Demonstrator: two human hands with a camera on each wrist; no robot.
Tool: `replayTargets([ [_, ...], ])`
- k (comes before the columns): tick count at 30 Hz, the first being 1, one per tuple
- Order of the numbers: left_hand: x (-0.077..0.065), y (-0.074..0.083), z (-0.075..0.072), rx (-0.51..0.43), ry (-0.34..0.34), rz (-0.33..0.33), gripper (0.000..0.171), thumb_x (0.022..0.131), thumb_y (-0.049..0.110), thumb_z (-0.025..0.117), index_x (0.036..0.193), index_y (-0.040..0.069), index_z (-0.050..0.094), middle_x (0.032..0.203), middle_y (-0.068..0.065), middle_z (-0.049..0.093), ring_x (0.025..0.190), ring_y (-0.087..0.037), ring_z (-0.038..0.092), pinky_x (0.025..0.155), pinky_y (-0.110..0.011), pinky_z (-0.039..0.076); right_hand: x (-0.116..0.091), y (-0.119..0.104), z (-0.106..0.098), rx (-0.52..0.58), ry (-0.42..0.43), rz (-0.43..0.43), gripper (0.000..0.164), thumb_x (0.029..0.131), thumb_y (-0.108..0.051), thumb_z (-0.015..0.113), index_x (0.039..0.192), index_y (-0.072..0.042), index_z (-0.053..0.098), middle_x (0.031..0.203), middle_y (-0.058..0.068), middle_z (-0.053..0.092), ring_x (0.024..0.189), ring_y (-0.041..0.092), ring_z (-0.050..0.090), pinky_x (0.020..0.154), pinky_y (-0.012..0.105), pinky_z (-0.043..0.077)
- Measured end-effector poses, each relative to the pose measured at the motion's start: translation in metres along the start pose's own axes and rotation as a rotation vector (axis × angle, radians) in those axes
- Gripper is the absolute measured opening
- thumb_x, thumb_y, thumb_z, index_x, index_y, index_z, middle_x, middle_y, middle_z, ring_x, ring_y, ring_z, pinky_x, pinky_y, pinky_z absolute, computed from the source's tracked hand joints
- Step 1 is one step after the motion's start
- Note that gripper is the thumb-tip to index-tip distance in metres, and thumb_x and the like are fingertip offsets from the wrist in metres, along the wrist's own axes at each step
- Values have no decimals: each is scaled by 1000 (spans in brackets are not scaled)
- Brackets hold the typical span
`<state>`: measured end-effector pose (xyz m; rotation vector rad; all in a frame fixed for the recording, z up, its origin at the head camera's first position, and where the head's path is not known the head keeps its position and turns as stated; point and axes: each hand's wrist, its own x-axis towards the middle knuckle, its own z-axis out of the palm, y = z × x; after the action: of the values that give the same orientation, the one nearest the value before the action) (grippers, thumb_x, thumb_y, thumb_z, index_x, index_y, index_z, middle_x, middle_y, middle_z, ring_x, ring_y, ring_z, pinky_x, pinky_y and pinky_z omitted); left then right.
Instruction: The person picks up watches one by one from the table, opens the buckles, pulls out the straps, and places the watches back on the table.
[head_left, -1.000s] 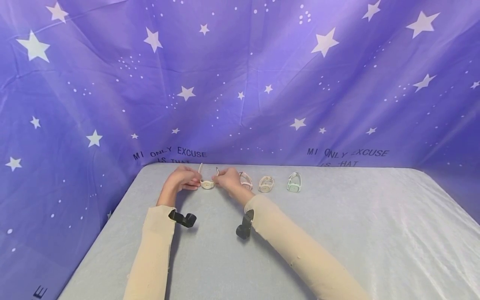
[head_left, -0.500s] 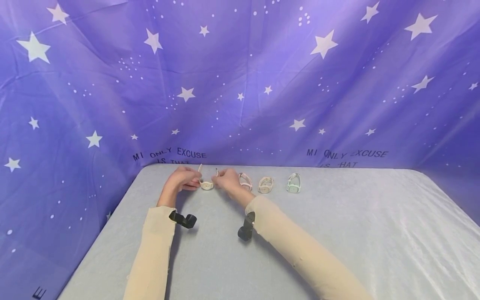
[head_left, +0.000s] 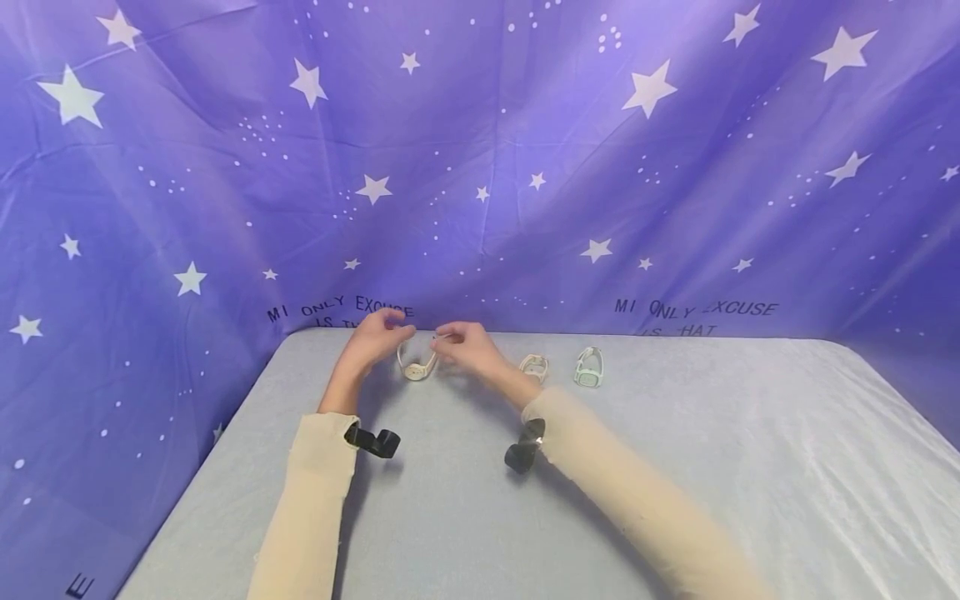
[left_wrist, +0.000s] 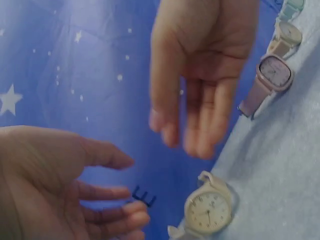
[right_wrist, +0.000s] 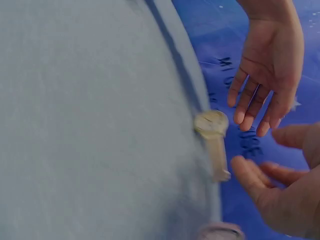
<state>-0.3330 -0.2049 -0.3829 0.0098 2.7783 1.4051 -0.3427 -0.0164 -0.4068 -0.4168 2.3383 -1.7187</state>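
A cream wristwatch [head_left: 415, 372] with a round dial stands on the table, its strap ends rising behind the dial. My left hand [head_left: 377, 340] hovers just left of it, fingers loosely bent and apart from it. To its right is my right hand [head_left: 474, 347], with nothing between thumb and fingers. In the left wrist view the cream watch's dial [left_wrist: 208, 211] lies clear of both hands. The pink square watch [left_wrist: 275, 73] shows there too, but my right arm hides it in the head view.
A beige watch [head_left: 534, 367] and a mint-green watch [head_left: 588, 367] stand to the right, the beige one partly behind my right forearm. A grey cloth covers the table [head_left: 450, 517]. Behind it hangs a purple star-printed curtain [head_left: 480, 150].
Both hands have let go of the cream watch's strap and lifted away from it. My right hand has moved right, covering the pink watch in the head view.
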Motion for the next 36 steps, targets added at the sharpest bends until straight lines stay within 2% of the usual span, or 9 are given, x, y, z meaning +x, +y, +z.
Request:
replayTargets([
  [3,-2,10,2,28,19,139,56,98,23,66,145,-1,48,132,-26,63,124,-41,60,107,-52,50,-3,-9,-18,-68,-11,-137,43,98,-13,66,135,6,58,129,25,67,114,39,68,100,42,58],
  [7,-6,25,6,40,56,313,55,94,23,72,141,2,54,123,-21,70,118,-40,65,105,-53,52,-9,-19,-43,-159,10,-286,40,97,-14,68,132,5,61,124,22,70,112,35,69,100,40,57],
  [10,-9,34,13,33,72,409,54,90,22,76,138,3,57,121,-20,71,117,-41,66,106,-55,51,-15,-21,-59,-182,8,-353,40,96,-13,69,131,4,62,121,23,71,110,34,70,100,42,57],
  [13,-10,39,21,23,58,464,55,88,22,79,136,5,60,121,-19,71,117,-39,66,106,-55,51,-21,-16,-72,-198,-18,-373,43,94,-13,72,132,3,62,126,23,69,115,35,68,105,46,54],
  [18,-10,40,37,70,-1,483,60,84,23,82,137,8,60,130,-14,67,124,-34,61,111,-52,47,-30,-1,-86,-250,-80,-314,58,88,-14,78,140,0,56,141,21,61,132,37,57,116,52,43],
  [23,-8,35,53,163,-86,434,64,83,25,83,140,8,59,139,-10,62,133,-32,56,115,-52,43,-34,16,-94,-390,-114,-221,67,85,-20,82,145,-9,54,149,14,55,141,35,49,119,57,37],
  [28,-1,26,66,222,-152,415,66,83,25,82,141,6,57,141,-13,60,135,-34,54,116,-52,43,-31,30,-99,-450,-146,-205,72,80,-22,83,145,-9,53,150,15,53,142,37,47,118,61,36],
  [33,3,16,74,231,-177,406,70,82,28,83,142,4,55,141,-15,59,133,-35,55,115,-50,45,-29,37,-102,-477,-163,-196,73,80,-21,82,146,-7,53,151,18,52,142,39,46,118,60,37],
  [36,4,13,76,231,-186,401,73,83,30,83,143,1,54,144,-17,58,135,-34,54,117,-50,42,-29,41,-102,-470,-169,-170,76,79,-18,82,147,-6,50,152,19,51,140,40,47,115,57,42],
])
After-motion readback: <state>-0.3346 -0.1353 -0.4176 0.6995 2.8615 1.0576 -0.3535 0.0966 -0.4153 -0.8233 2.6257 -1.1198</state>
